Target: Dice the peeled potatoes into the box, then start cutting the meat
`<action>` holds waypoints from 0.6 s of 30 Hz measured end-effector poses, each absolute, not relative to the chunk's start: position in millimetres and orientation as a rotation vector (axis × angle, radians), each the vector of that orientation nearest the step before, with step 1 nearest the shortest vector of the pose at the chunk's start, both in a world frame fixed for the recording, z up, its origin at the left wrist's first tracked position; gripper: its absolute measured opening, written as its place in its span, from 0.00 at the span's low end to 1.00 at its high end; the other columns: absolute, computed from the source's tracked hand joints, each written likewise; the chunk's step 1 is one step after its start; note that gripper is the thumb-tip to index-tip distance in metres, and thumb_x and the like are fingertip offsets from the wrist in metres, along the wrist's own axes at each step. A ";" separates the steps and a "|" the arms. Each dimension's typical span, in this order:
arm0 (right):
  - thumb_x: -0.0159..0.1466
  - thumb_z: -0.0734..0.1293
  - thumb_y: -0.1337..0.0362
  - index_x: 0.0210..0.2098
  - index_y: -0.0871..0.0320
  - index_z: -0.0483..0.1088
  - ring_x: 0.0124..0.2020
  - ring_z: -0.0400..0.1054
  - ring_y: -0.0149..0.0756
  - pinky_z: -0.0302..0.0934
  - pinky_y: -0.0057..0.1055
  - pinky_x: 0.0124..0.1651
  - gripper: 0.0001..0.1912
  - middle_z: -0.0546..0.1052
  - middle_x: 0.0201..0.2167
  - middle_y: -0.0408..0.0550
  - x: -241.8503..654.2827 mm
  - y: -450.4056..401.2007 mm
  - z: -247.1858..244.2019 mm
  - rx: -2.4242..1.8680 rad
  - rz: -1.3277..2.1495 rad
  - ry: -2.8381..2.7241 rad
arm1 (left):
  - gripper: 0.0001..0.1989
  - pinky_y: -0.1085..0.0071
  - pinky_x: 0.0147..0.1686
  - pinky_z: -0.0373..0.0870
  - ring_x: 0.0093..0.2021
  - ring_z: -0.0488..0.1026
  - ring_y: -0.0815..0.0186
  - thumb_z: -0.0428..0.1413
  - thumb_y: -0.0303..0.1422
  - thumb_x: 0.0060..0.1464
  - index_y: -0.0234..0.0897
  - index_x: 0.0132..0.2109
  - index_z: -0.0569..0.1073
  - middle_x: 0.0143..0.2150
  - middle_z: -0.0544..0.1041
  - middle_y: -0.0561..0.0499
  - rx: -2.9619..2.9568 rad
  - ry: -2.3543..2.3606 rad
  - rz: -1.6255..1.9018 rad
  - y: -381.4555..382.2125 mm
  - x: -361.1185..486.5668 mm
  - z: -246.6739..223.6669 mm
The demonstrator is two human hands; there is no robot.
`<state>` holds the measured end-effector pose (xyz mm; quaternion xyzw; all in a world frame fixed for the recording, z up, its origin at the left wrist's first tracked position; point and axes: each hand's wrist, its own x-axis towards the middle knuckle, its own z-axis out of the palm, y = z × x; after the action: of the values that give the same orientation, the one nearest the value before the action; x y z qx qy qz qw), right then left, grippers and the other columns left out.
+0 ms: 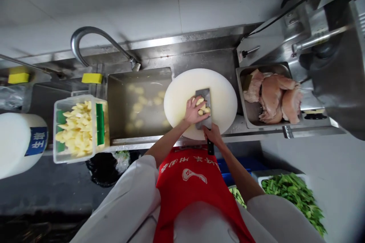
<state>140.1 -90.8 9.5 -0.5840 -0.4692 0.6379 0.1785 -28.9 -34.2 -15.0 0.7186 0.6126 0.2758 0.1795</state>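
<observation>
A: Holding position confirmed? State the potato pieces (203,107) first.

B: Pale yellow potato pieces lie on the flat blade of the cleaver (204,103), near the middle of the round white cutting board (182,91). The left hand (194,111) is curled over them, fingers bent and pressing the pieces against the blade.

A: Right hand?

B: The right hand (213,134) is wrapped closed around the cleaver's dark handle at the board's near edge.

A: Surroundings, working outward.

B: Just left of the board, a steel sink (119,121) holds water with whole peeled potatoes (142,104) submerged. Further left, a clear plastic tub (58,129) contains cut potato (76,129). Right of the board, a steel tray (252,115) holds raw meat (273,97). Below the counter on the right, a container of chopped greens (293,191). The person wears a red apron (194,182) over white sleeves.
</observation>
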 end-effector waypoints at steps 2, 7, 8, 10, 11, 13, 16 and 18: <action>0.57 0.66 0.52 0.25 0.52 0.59 0.10 0.58 0.29 0.54 0.26 0.14 0.15 0.64 0.12 0.35 125.1 -90.7 8.5 -1.626 1.824 -1.261 | 0.31 0.49 0.67 0.51 0.68 0.53 0.46 0.61 0.52 0.54 0.43 0.60 0.74 0.68 0.63 0.43 1.985 1.785 0.849 -38.2 -34.5 -15.0; 0.59 0.65 0.52 0.27 0.53 0.60 0.14 0.61 0.30 0.57 0.26 0.19 0.13 0.65 0.12 0.36 74.3 -105.3 21.7 -1.609 1.647 -1.398 | 0.28 0.50 0.67 0.52 0.68 0.55 0.48 0.62 0.49 0.53 0.42 0.57 0.75 0.67 0.64 0.43 1.938 1.800 1.035 -55.5 -77.9 3.0; 0.59 0.65 0.53 0.27 0.53 0.62 0.17 0.63 0.30 0.59 0.26 0.21 0.12 0.66 0.13 0.37 58.6 -109.9 27.6 -1.587 1.596 -1.463 | 0.28 0.50 0.67 0.53 0.68 0.55 0.48 0.62 0.49 0.53 0.42 0.57 0.75 0.67 0.64 0.43 1.926 1.808 1.084 -62.5 -95.1 9.7; 0.60 0.65 0.54 0.29 0.54 0.65 0.21 0.66 0.32 0.60 0.25 0.24 0.11 0.68 0.15 0.39 19.0 -119.4 41.1 -1.513 1.559 -1.603 | 0.28 0.49 0.67 0.53 0.68 0.55 0.48 0.61 0.49 0.53 0.42 0.57 0.74 0.67 0.63 0.43 1.882 1.880 1.174 -81.9 -140.4 25.2; 0.60 0.66 0.55 0.30 0.54 0.66 0.21 0.66 0.32 0.60 0.25 0.25 0.10 0.69 0.16 0.39 -4.8 -124.4 48.2 -1.465 1.582 -1.677 | 0.28 0.48 0.67 0.53 0.68 0.56 0.47 0.61 0.49 0.53 0.42 0.58 0.74 0.68 0.63 0.43 1.851 1.949 1.208 -95.0 -167.9 33.7; 0.61 0.66 0.56 0.31 0.54 0.66 0.20 0.65 0.31 0.59 0.24 0.23 0.09 0.68 0.15 0.39 -60.2 -135.4 62.1 -1.370 1.683 -1.809 | 0.28 0.47 0.67 0.52 0.68 0.56 0.47 0.61 0.50 0.54 0.42 0.58 0.73 0.68 0.62 0.43 1.770 2.133 1.248 -128.6 -228.7 52.1; 0.62 0.66 0.59 0.29 0.54 0.64 0.13 0.60 0.29 0.53 0.23 0.18 0.09 0.66 0.12 0.36 -158.3 -155.8 78.9 -1.193 1.907 -1.964 | 0.28 0.48 0.67 0.53 0.68 0.57 0.47 0.59 0.50 0.55 0.41 0.59 0.73 0.68 0.62 0.42 1.587 2.462 1.272 -191.7 -322.2 78.1; 0.61 0.66 0.60 0.27 0.54 0.62 0.10 0.58 0.27 0.51 0.23 0.16 0.09 0.65 0.10 0.35 -228.1 -172.2 86.2 -1.020 2.048 -2.048 | 0.27 0.49 0.67 0.54 0.68 0.58 0.49 0.58 0.49 0.56 0.41 0.59 0.73 0.68 0.63 0.42 1.436 2.660 1.283 -234.1 -380.1 88.5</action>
<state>-228.1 -172.2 86.2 -0.3318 -0.6667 0.6665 0.0355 -380.1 -234.1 88.5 0.4363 0.8080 0.3896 -0.0713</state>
